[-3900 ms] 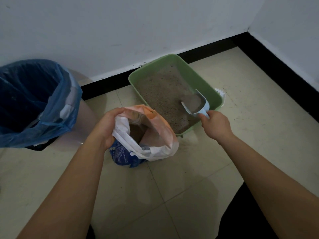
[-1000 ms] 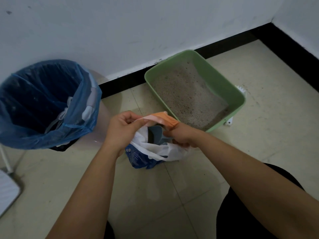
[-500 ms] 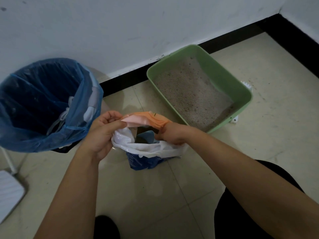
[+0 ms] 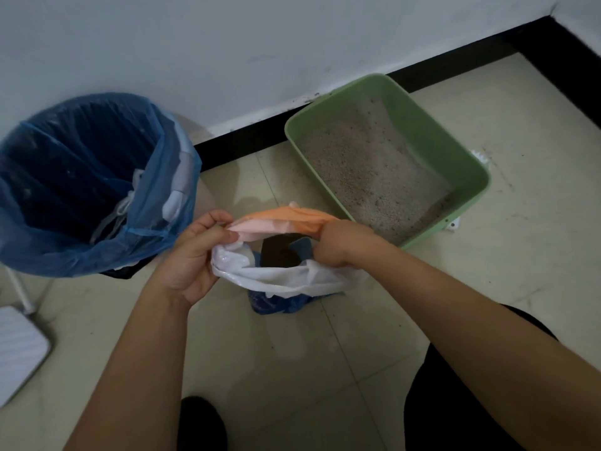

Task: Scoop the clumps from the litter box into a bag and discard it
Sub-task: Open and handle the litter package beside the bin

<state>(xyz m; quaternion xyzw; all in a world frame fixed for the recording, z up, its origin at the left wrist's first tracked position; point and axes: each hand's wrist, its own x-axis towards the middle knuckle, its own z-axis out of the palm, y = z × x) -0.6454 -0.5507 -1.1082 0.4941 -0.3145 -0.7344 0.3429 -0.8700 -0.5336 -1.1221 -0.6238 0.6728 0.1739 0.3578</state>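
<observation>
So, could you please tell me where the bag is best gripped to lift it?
Probably by its rim, from above. The bag is soft and stands on the floor with its mouth open upward, so gathering both ends of the mouth, where the left hand and right hand pinch it, should close it. The scoop sits inside the mouth.

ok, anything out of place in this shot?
Yes: the blue scoop sits inside the bag mouth, between the left hand and right hand, which both grip its rim. Litter box looks level and intact.
</observation>
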